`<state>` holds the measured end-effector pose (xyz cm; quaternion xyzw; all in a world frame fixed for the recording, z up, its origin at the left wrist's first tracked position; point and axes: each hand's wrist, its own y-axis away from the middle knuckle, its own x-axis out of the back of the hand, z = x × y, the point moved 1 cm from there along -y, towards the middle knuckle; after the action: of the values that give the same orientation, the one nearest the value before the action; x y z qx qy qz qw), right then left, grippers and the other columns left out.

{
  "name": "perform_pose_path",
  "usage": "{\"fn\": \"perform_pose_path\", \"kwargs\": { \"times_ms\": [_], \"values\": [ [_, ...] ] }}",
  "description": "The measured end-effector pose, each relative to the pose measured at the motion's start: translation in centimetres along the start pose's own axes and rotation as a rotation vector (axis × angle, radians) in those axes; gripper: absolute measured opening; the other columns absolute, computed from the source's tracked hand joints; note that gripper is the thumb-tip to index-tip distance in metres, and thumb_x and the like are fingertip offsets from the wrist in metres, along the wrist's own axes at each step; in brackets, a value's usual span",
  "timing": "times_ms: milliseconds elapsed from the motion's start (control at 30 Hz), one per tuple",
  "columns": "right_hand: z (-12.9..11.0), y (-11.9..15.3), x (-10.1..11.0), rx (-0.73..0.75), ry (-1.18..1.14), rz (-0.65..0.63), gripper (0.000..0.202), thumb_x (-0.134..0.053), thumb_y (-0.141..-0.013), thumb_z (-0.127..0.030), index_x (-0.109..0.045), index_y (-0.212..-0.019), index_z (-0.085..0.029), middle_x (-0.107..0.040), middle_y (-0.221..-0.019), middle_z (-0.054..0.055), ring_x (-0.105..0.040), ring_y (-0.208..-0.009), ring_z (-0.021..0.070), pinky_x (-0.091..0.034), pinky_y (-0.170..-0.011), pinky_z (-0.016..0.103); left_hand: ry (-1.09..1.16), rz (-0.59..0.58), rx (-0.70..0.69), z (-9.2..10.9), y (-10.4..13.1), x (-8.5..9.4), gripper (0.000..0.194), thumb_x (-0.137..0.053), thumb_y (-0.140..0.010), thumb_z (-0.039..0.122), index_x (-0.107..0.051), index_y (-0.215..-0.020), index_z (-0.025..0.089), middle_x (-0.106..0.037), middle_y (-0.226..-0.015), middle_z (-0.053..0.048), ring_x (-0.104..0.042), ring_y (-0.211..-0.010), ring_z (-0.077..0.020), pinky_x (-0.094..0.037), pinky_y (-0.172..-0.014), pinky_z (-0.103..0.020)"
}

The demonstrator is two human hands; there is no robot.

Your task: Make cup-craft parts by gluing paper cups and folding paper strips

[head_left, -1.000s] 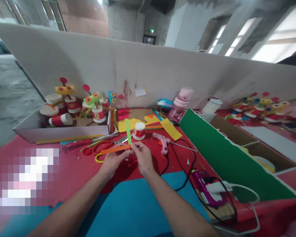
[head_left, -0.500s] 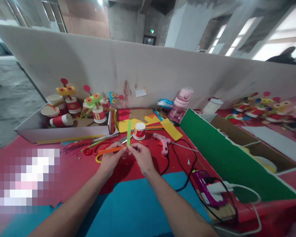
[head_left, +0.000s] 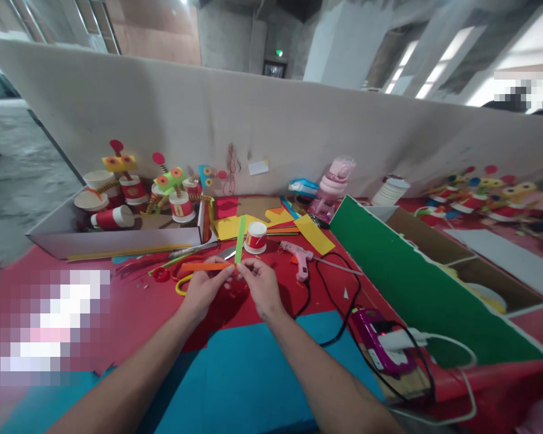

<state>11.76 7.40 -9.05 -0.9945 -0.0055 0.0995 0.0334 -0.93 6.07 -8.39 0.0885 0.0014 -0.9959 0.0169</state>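
Observation:
An orange paper strip points left from between the fingers of my left hand, which pinches it near its right end. A green paper strip rises away from me at the same spot, roughly square to the orange one. My right hand pinches where the two strips meet; its fingertips nearly touch those of the left. Just beyond the hands stands a red and white paper cup. Scissors with a yellow handle lie beside my left hand, partly hidden by it.
A pink glue gun lies right of my hands, its cable running toward a purple power strip. At left is a white box of cup figures. A green-sided box fills the right. Coloured paper lies behind.
The green strip has tilted slightly to the right at its far end. The orange strip has turned closer to level. Both hands stay in nearly the same place.

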Motion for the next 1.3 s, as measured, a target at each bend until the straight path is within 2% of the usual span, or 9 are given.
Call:
{"fn": "perform_pose_path", "kwargs": {
  "times_ms": [100, 233, 400, 533, 633, 800, 933, 1100, 1300],
  "values": [
    [-0.1, 0.1, 0.0, 0.011, 0.006, -0.037, 0.019, -0.067, -0.073, -0.037, -0.066, -0.076, -0.019, -0.063, -0.063, -0.001, -0.059, -0.06, 0.0133, -0.046, -0.061, 0.025, -0.005, -0.019, -0.026, -0.2, 0.0, 0.0, 0.024, -0.07, -0.071, 0.038, -0.06, -0.074, 0.017, -0.059, -0.067, 0.001, -0.053, -0.06, -0.0124, -0.043, -0.058, -0.023],
    [-0.2, -0.1, 0.3, 0.01, 0.062, -0.082, 0.018, -0.068, -0.072, -0.036, -0.067, -0.076, -0.019, -0.063, -0.063, -0.001, -0.058, -0.06, 0.0129, -0.045, -0.06, 0.025, -0.138, 0.041, -0.104, -0.2, -0.3, 0.5, 0.017, -0.069, -0.071, 0.034, -0.061, -0.071, 0.019, -0.057, -0.062, 0.002, -0.051, -0.058, -0.0123, -0.04, -0.058, -0.023],
    [-0.6, -0.4, 0.8, -0.088, -0.004, -0.141, 0.019, -0.074, -0.064, -0.033, -0.064, -0.072, -0.018, -0.064, -0.063, -0.002, -0.058, -0.059, 0.0121, -0.045, -0.059, 0.024, -0.299, 0.007, -0.162, 0.1, -0.7, 1.0, 0.017, -0.07, -0.071, 0.033, -0.064, -0.069, 0.018, -0.06, -0.062, 0.0, -0.053, -0.061, -0.0135, -0.04, -0.06, -0.023],
    [-0.6, -0.5, 0.7, -0.098, -0.042, -0.097, 0.021, -0.074, -0.064, -0.033, -0.064, -0.072, -0.017, -0.064, -0.061, -0.002, -0.058, -0.057, 0.0115, -0.045, -0.06, 0.024, -0.153, -0.047, -0.083, -0.1, -0.6, 0.8, 0.021, -0.068, -0.073, 0.036, -0.064, -0.073, 0.016, -0.061, -0.062, -0.001, -0.053, -0.058, -0.0132, -0.042, -0.059, -0.025],
    [-0.4, -0.4, 0.6, -0.087, -0.083, -0.101, 0.022, -0.074, -0.064, -0.033, -0.064, -0.075, -0.016, -0.066, -0.065, -0.001, -0.06, -0.06, 0.0121, -0.048, -0.063, 0.025, -0.074, -0.079, -0.088, -0.2, -0.6, 0.7, 0.021, -0.068, -0.074, 0.035, -0.061, -0.071, 0.016, -0.059, -0.061, 0.0, -0.052, -0.058, -0.0117, -0.041, -0.059, -0.024],
    [-0.3, -0.4, 0.7, -0.145, -0.073, -0.165, 0.023, -0.074, -0.065, -0.033, -0.067, -0.076, -0.014, -0.066, -0.064, 0.001, -0.059, -0.058, 0.0115, -0.048, -0.061, 0.024, -0.144, -0.092, -0.116, -0.5, -0.8, 1.1, 0.022, -0.067, -0.076, 0.033, -0.058, -0.067, 0.015, -0.056, -0.06, 0.001, -0.05, -0.057, -0.0104, -0.039, -0.058, -0.023],
    [-0.2, -0.5, 0.7, -0.179, -0.089, -0.112, 0.025, -0.075, -0.064, -0.035, -0.067, -0.073, -0.013, -0.066, -0.06, 0.001, -0.059, -0.055, 0.0116, -0.048, -0.06, 0.024, -0.099, -0.119, -0.102, -0.3, -0.7, 1.0, 0.021, -0.065, -0.077, 0.035, -0.059, -0.072, 0.015, -0.057, -0.062, 0.001, -0.05, -0.059, -0.0108, -0.041, -0.061, -0.023],
    [0.3, -0.4, 0.3, -0.151, -0.126, -0.089, 0.024, -0.074, -0.064, -0.034, -0.069, -0.076, -0.013, -0.066, -0.062, 0.002, -0.06, -0.059, 0.0133, -0.049, -0.065, 0.027, -0.074, -0.113, -0.077, -0.3, -0.5, 0.7, 0.023, -0.066, -0.077, 0.037, -0.058, -0.074, 0.015, -0.057, -0.063, 0.001, -0.049, -0.058, -0.0099, -0.039, -0.058, -0.022],
    [0.4, -0.3, 0.4, -0.086, -0.017, -0.04, 0.026, -0.073, -0.067, -0.037, -0.069, -0.076, -0.013, -0.065, -0.063, 0.001, -0.056, -0.058, 0.0122, -0.044, -0.059, 0.024, -0.134, -0.061, -0.097, -0.6, -0.8, 0.9, 0.025, -0.067, -0.075, 0.035, -0.055, -0.066, 0.016, -0.052, -0.055, 0.004, -0.045, -0.052, -0.0084, -0.036, -0.055, -0.022]
  ]
}}
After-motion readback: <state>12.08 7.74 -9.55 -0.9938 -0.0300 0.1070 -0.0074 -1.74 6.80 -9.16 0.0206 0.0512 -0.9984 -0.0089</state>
